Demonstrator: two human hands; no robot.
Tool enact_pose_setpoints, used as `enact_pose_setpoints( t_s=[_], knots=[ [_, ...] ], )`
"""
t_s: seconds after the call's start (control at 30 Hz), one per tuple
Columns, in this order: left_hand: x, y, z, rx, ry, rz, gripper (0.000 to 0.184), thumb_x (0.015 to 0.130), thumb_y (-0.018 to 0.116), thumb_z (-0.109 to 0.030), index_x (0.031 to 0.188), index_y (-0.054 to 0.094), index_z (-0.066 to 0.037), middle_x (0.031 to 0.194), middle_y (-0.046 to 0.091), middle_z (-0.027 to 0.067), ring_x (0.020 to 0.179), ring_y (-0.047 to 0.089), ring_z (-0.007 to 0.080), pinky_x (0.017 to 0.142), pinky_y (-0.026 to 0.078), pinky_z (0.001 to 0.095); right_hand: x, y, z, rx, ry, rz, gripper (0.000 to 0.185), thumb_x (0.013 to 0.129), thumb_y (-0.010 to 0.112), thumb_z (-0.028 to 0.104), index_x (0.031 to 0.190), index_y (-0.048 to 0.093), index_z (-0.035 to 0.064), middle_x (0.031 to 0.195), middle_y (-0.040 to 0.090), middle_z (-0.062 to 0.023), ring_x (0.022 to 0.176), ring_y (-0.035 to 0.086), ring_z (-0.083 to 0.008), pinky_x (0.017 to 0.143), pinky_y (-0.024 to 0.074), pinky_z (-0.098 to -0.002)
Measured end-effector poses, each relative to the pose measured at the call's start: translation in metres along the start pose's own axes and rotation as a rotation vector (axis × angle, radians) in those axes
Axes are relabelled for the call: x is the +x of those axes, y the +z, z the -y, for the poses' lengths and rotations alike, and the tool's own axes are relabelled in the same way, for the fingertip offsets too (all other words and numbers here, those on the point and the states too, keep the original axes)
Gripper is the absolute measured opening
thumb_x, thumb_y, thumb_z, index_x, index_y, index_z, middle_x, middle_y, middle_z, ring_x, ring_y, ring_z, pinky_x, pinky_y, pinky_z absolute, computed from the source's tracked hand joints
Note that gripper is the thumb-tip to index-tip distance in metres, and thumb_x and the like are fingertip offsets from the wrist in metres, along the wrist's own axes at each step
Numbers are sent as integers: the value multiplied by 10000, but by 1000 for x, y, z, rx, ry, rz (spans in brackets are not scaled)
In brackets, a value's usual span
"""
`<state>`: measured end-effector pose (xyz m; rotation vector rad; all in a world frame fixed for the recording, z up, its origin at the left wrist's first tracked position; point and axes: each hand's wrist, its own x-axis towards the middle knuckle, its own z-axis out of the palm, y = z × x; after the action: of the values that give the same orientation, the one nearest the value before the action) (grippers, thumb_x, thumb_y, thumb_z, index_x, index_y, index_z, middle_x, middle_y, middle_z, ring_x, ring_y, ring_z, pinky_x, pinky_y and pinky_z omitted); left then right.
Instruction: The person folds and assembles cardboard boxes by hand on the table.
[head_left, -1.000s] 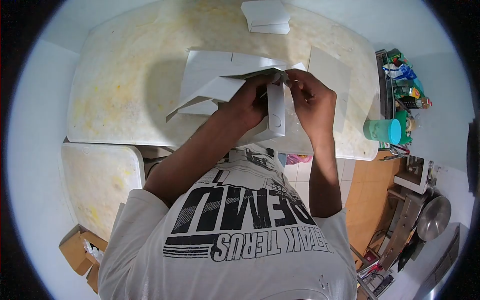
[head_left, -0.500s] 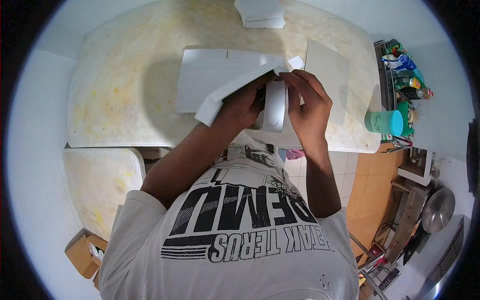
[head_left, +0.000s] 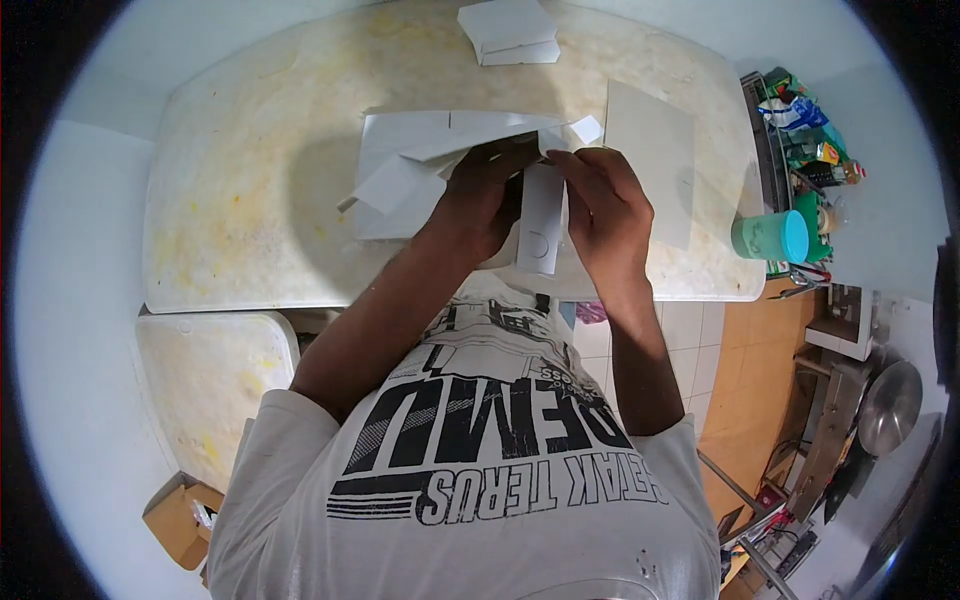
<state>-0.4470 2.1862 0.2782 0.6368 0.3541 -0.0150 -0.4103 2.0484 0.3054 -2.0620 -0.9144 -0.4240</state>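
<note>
A partly folded white cardboard box [head_left: 541, 215] is held up between my two hands above the table. My left hand [head_left: 482, 200] is closed around its left side, with several fingers hidden behind a raised panel. At the upper corner of the box, the thumb and fingers of my right hand [head_left: 607, 200] pinch a small flap. Beneath the box lies a flat white cardboard sheet [head_left: 385, 135] with a short slit at its far edge. A small white paper piece [head_left: 587, 129] sits just beyond my right fingers.
A stack of folded white cardboard [head_left: 508, 30] is at the far edge of the table [head_left: 220, 200]. A grey board [head_left: 650, 150] lies to the right. On the right edge stands a green tub with a blue lid [head_left: 770, 237], beside a rack of packets and bottles [head_left: 800, 120].
The box has turned in my hands, and its left panel has swung lower and flatter, showing more flaps. Both hands stay on it. The view has shifted slightly.
</note>
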Motion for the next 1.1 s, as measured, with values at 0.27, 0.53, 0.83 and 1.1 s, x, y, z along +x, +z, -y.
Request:
enact_pose_setpoints(
  t_s=[0.27,0.53,0.83,1.1],
  knots=[
    [-5,-3,2,-65,-5,63,197,843,635,-164,996,553,-73,892,597,56,793,594,153,653,513,289,-3,-3,-2,-3,-29,-21,321,666,608,-94,942,675,56,895,592,-106,836,605,-264,699,516,-340],
    [5,2,-2,143,9,19,306,795,676,-284,1005,569,-89,885,582,55,812,550,178,713,444,320,11,-8,-15,222,181,13,187,800,592,-50,974,644,-3,921,611,-88,766,612,-151,685,493,-261],
    [1,18,-29,108,-128,17,215,812,621,-158,976,552,-38,822,564,46,743,562,137,659,487,280,33,-11,-10,271,174,72,140,817,611,11,950,655,19,878,638,-126,746,651,-209,671,556,-288],
    [-2,7,-20,26,-21,33,180,832,604,-123,975,551,-29,837,578,65,738,579,154,683,513,295,23,-4,-14,134,21,29,156,790,609,-2,930,660,45,856,627,-118,737,632,-267,615,509,-334]
  ],
)
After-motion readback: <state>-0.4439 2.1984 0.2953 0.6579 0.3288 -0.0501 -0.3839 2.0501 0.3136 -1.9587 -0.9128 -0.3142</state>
